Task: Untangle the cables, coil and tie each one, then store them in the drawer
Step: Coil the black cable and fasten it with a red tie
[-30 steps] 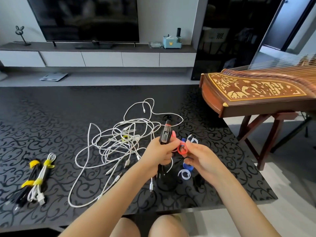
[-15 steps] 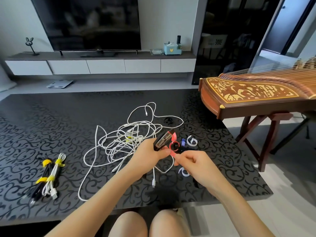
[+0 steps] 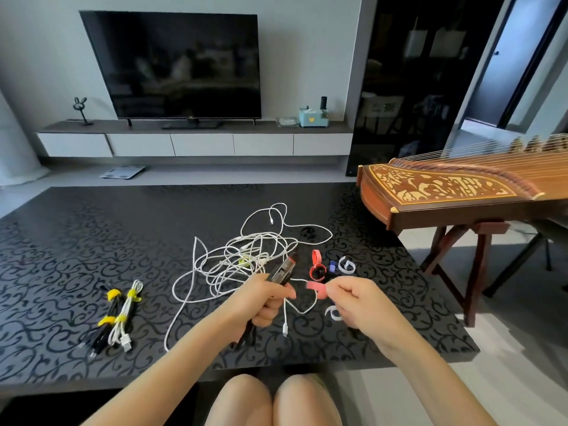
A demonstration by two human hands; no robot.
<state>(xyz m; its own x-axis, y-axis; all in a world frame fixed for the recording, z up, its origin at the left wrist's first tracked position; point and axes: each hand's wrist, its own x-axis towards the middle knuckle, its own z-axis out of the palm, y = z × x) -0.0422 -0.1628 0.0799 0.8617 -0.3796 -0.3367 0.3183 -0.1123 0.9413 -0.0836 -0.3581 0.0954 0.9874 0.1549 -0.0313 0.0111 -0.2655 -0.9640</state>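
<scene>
Hands (image 3: 264,298) grip red tie (image 3: 316,287), cable (image 3: 284,270) angled up-right

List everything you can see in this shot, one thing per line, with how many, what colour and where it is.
table: one, black patterned, under the cables
loose cables: several, white, tangled mid-table
tied cables: two, one black and one white, yellow ties, table's left side
black cable: one, dark plug sticking up, in the left hand
red strap: one, in the right hand
spare straps: four, one red, one blue, two white, right of the tangle
television: one, black, on the wall shelf
tissue box: one, pale blue, right of the television
zither: one, brown wood, on a stand at right
left hand: grips the black cable
right hand: pinches the red strap
</scene>
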